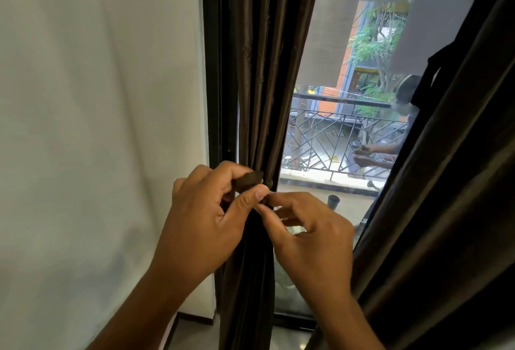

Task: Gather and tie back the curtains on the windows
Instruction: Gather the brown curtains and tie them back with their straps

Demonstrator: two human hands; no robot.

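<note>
Two hands meet at centre frame. The left hand [203,210] pinches a brown tie-back [249,179]; the right hand [312,227], at its 3 o'clock, pinches the band's other end. Both cover the gathered dark brown curtain [262,70]. A second curtain [446,182] hangs at 3 o'clock. Beyond the window glass [334,43], a balcony railing [328,137].

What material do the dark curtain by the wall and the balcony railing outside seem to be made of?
Gathered curtain: looks like a woven fabric with a slight satin sheen, dark brown; soft vertical folds catch the light. The exact fibre cannot be told.

Balcony railing: probably metal, painted dark; thin straight bars form a geometric pattern, too slim for wood.
</note>
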